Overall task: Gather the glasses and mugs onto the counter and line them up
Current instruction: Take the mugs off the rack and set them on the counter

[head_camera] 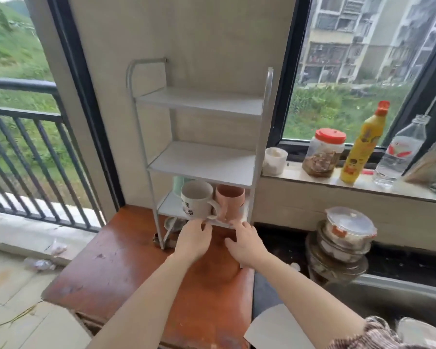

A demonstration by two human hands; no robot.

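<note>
- White mug [196,200] and pink mug [229,201]: side by side, upright, on the lowest tier of the white shelf rack [202,162], centre of frame.
- Left hand [193,240]: fingers loosely spread, empty, fingertips just below the white mug.
- Right hand [244,241]: fingers spread, empty, near the rack's lower edge.
- Counter [116,268]: reddish-brown, carries the rack.

A white mug [196,200] with dark lettering stands upright on the rack's lowest shelf [169,207], handle facing right. A pink mug [230,200] stands just beside it, touching the handle.
</note>
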